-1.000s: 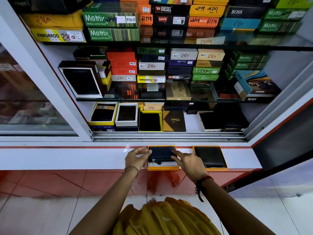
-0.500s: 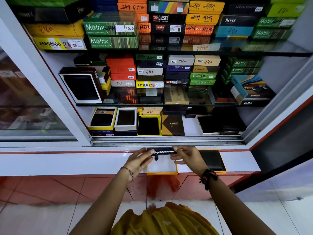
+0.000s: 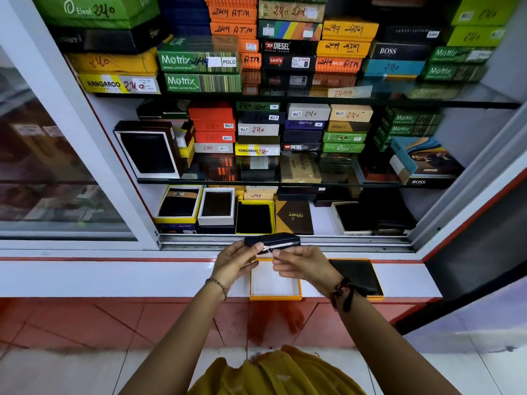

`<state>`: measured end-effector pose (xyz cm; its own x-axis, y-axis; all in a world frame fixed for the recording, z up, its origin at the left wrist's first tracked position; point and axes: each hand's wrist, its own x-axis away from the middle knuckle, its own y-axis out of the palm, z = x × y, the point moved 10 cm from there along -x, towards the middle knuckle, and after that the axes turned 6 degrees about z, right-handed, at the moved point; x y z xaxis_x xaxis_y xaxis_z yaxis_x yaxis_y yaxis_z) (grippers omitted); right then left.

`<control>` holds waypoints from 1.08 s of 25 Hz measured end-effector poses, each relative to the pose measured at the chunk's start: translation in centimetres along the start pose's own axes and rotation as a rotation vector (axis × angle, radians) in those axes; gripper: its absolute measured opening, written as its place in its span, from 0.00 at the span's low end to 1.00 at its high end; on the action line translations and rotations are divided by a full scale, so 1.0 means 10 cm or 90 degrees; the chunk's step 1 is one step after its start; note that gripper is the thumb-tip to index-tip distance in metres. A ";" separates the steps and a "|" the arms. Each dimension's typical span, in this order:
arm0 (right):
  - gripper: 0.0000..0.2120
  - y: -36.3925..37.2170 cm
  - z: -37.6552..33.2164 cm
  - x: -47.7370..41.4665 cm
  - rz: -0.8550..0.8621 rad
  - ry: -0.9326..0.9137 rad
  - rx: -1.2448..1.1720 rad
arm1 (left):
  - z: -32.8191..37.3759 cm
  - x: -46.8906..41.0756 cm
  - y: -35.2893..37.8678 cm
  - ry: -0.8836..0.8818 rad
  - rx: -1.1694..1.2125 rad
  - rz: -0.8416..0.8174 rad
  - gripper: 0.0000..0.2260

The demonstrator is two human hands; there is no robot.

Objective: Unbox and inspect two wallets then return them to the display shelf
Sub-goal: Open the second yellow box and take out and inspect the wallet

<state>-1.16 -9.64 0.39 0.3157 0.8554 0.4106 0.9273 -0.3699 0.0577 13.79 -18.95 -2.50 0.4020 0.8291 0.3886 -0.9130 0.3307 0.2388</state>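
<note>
Head view: the left hand (image 3: 233, 262) is gripping the left end of a dark zip wallet (image 3: 273, 241), holding it up in the air. The right hand (image 3: 303, 265) is pinching its zipper. Under them, an orange box (image 3: 275, 297) is sitting open on the white table (image 3: 114, 276). A second wallet (image 3: 360, 275) is lying in its box at 3 o'clock from the first box.

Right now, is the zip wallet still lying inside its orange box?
No, the zip wallet is held up by the left hand and right hand, above the empty orange box.
</note>
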 end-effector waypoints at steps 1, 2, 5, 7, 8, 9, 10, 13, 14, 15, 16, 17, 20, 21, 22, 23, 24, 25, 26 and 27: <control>0.09 -0.14 -0.10 0.00 0.032 -0.038 0.019 | 0.04 -0.01 -0.09 0.009 -0.009 0.028 0.24; 0.07 -0.29 -0.21 0.01 0.062 -0.078 0.031 | 0.05 -0.03 -0.17 0.003 -0.010 0.051 0.20; 0.05 -0.61 -0.31 0.03 0.102 -0.112 0.031 | -0.06 -0.02 -0.17 -0.085 0.080 -0.016 0.17; 0.07 -0.50 -0.20 0.03 0.075 -0.069 0.017 | -0.13 0.09 0.07 -0.149 0.168 -0.142 0.26; 0.08 -0.40 -0.14 0.03 0.056 -0.052 0.014 | -0.15 0.15 0.21 -0.173 0.197 -0.210 0.31; 0.08 -0.29 -0.09 0.03 0.035 -0.042 0.013 | -0.17 0.21 0.33 -0.194 0.218 -0.271 0.35; 0.08 -0.18 -0.05 0.04 0.015 -0.037 0.008 | -0.16 0.27 0.43 -0.211 0.246 -0.328 0.37; 0.07 -0.03 -0.09 0.09 -0.023 -0.064 0.013 | -0.08 0.46 0.65 -0.262 0.363 -0.495 0.34; 0.06 -0.01 -0.13 0.11 -0.040 -0.073 0.025 | -0.06 0.50 0.67 -0.281 0.389 -0.521 0.33; 0.07 0.00 -0.15 0.13 -0.056 -0.076 0.034 | -0.06 0.51 0.68 -0.293 0.405 -0.528 0.32; 0.08 -0.01 -0.16 0.13 -0.066 -0.072 0.042 | -0.06 0.50 0.66 -0.291 0.405 -0.519 0.31; 0.11 -0.03 -0.16 0.14 -0.075 -0.064 0.045 | -0.07 0.46 0.62 -0.275 0.394 -0.497 0.31; 0.15 -0.12 -0.26 0.18 -0.080 -0.069 0.044 | -0.02 0.33 0.41 -0.200 0.329 -0.417 0.27; 0.14 -0.19 -0.32 0.20 -0.065 -0.078 0.036 | -0.01 0.27 0.29 -0.176 0.290 -0.363 0.28; 0.11 -0.29 -0.38 0.22 -0.037 -0.085 0.030 | -0.02 0.20 0.15 -0.157 0.253 -0.294 0.32; 0.09 -0.40 -0.44 0.24 0.000 -0.094 0.037 | -0.03 0.15 0.00 -0.138 0.217 -0.225 0.37; 0.08 -0.49 -0.49 0.26 0.031 -0.106 0.060 | -0.03 0.10 -0.13 -0.114 0.176 -0.161 0.39; 0.07 -0.50 -0.52 0.27 0.043 -0.117 0.086 | -0.04 0.06 -0.22 -0.087 0.130 -0.108 0.39; 0.08 -0.45 -0.52 0.29 0.042 -0.124 0.105 | -0.05 0.04 -0.26 -0.061 0.086 -0.066 0.38; 0.09 -0.36 -0.50 0.29 0.040 -0.129 0.121 | -0.06 0.04 -0.24 -0.046 0.046 -0.034 0.37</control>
<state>-4.54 -7.61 5.93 0.3896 0.8952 0.2165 0.9198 -0.3662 -0.1413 16.15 -19.15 -3.44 0.4564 0.7753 0.4365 -0.8837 0.3378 0.3240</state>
